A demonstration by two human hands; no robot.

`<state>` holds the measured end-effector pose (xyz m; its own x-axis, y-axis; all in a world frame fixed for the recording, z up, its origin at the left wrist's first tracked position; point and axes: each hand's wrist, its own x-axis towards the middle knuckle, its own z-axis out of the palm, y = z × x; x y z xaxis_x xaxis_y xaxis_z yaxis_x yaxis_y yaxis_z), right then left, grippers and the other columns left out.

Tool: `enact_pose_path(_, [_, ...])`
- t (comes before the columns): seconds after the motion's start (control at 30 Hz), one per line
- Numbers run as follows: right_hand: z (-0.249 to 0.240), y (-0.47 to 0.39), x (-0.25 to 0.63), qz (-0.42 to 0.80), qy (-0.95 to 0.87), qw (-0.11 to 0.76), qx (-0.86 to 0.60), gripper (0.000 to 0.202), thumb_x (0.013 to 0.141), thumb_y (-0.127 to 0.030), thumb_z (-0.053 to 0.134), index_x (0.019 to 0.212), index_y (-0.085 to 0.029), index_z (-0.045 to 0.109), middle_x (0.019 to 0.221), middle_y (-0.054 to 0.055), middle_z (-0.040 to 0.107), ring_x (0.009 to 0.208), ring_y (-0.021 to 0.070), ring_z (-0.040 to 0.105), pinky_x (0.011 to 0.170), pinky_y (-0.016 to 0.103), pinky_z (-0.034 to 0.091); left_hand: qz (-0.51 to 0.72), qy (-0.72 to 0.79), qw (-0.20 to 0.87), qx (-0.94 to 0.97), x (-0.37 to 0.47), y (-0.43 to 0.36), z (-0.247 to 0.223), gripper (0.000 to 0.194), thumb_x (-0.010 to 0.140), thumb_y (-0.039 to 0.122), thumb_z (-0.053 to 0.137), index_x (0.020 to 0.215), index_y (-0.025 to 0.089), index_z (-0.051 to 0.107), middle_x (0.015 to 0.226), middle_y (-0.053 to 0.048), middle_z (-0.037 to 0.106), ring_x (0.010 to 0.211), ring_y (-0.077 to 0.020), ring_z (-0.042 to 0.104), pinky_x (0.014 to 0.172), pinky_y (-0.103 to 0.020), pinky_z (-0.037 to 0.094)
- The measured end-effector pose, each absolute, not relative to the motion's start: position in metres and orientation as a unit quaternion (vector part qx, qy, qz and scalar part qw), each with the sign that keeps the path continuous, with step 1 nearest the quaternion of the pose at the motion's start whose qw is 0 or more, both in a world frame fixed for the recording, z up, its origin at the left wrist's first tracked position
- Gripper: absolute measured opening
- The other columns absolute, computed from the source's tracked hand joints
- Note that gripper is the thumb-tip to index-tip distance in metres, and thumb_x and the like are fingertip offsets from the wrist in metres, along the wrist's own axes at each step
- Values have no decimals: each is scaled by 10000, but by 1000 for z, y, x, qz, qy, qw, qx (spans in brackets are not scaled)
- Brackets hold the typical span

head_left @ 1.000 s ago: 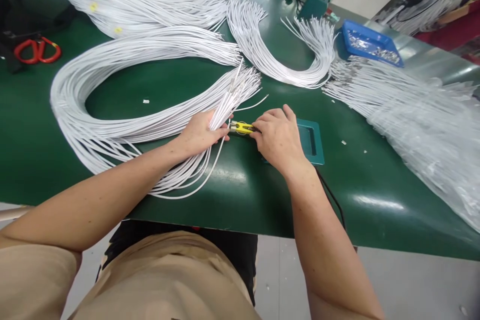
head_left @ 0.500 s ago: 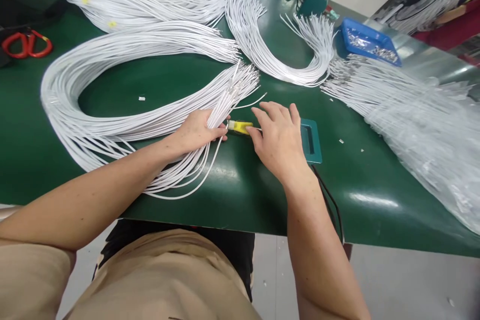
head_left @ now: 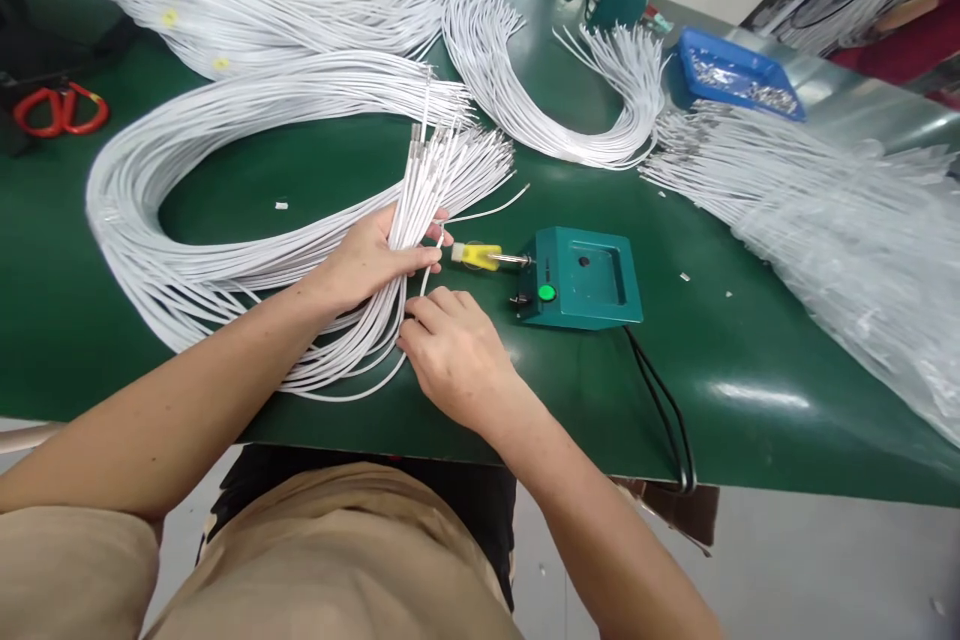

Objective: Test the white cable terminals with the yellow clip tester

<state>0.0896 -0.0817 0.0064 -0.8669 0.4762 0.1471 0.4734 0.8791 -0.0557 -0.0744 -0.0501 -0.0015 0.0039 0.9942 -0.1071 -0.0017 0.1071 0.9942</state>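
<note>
My left hand (head_left: 379, 255) is closed round a bunch of white wires (head_left: 409, 210), their metal-tipped ends pointing up and away from me. Thumb and fingers also pinch one wire at the bunch's right side. Below it, my right hand (head_left: 457, 350) has its fingers curled in against the hanging wires, closed on a white wire; the fingertips are partly hidden. To the right stands a small teal machine (head_left: 581, 275) with a green button and a metal shaft. A yellow tip piece (head_left: 476, 255) on that shaft points at my left hand, apart from it.
A large looped bundle of white wires (head_left: 127, 170) lies left, with more bundles (head_left: 555, 130) behind. Red-handled scissors (head_left: 64, 110) are at far left. A blue tray (head_left: 739, 75) of small metal parts and plastic-wrapped wires (head_left: 847, 220) lie right. A black cord (head_left: 667, 410) hangs over the edge.
My right hand has moved from the yellow tip down and left to the wires, uncovering the teal machine. The wire bunch in my left hand has shifted slightly left and stands more upright.
</note>
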Motion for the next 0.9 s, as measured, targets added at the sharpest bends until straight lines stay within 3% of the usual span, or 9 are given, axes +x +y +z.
enact_pose_path(0.17, [10, -100, 88, 57, -962, 59, -261, 229, 907, -179, 499, 753, -197, 668, 752, 44, 689, 776, 214, 595, 629, 348, 428, 468, 519, 559, 446, -77, -51, -5, 410, 714, 313, 783, 1081, 167, 675, 1050, -64, 707, 891, -165, 668, 783, -281, 532])
enact_pose_path(0.23, [15, -103, 91, 153, -948, 24, -278, 221, 899, -296, 548, 739, -223, 680, 634, 28, 668, 618, 194, 577, 541, 333, 401, 459, 533, 566, 430, -78, -50, -7, 366, 699, 369, 795, 992, 165, 711, 1056, -71, 712, 927, -178, 656, 783, -279, 528])
enact_pose_path(0.3, [22, -95, 96, 282, -916, 6, -285, 241, 875, -365, 590, 682, -249, 676, 562, 3, 640, 502, 160, 524, 477, 312, 355, 449, 549, 564, 422, -79, -50, -9, 374, 672, 399, 812, 959, 171, 732, 985, -56, 722, 840, -164, 648, 749, -275, 514])
enact_pose_path(0.4, [33, -60, 102, 406, -824, 123, -375, 332, 902, -350, 552, 610, -221, 641, 557, -14, 616, 492, 115, 506, 493, 269, 355, 450, 553, 547, 438, -79, -50, -11, 411, 658, 403, 822, 987, 175, 732, 862, -27, 716, 745, -153, 631, 732, -279, 490])
enact_pose_path(0.47, [36, -32, 103, 402, -739, 265, -471, 265, 886, -404, 572, 724, -209, 650, 578, -28, 598, 519, 100, 501, 528, 248, 372, 452, 549, 538, 453, -79, -51, -10, 411, 667, 393, 816, 1003, 177, 722, 833, -20, 713, 752, -163, 641, 747, -291, 488])
enact_pose_path(0.57, [34, 1, 99, 427, -659, 382, -487, 252, 807, -451, 658, 817, -200, 636, 613, -41, 571, 554, 89, 484, 544, 231, 377, 427, 554, 535, 474, -77, -53, -7, 359, 678, 382, 811, 952, 175, 706, 773, -12, 700, 721, -160, 639, 727, -296, 489])
enact_pose_path(0.77, [18, 0, 85, 548, -586, 416, -429, 222, 742, -377, 712, 702, -182, 616, 629, -49, 544, 538, 70, 433, 520, 228, 370, 497, 506, 583, 398, -74, -54, -4, 295, 692, 316, 815, 893, 166, 661, 976, -26, 706, 886, -146, 670, 852, -300, 520])
enact_pose_path(0.9, [9, -11, 80, 608, -560, 396, -401, 211, 716, -365, 745, 715, -172, 661, 666, -39, 606, 545, 67, 455, 528, 229, 388, 522, 493, 596, 360, -74, -52, -8, 312, 656, 241, 837, 878, 164, 631, 839, 24, 662, 790, -106, 657, 818, -279, 541])
